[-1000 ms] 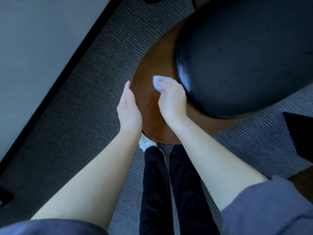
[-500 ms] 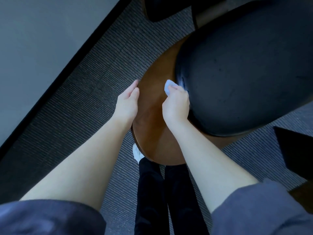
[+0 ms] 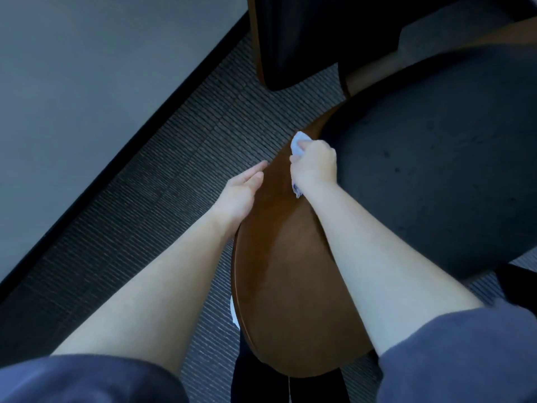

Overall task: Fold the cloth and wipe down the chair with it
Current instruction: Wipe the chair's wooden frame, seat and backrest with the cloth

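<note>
The pale cloth is bunched in the curled fingers of the right hand and held against the chair on its brown wood, just beside the black cushion. A corner seems to hang below the wrist. The left hand is held flat with straight fingers at the wood's left edge, holding nothing.
</note>
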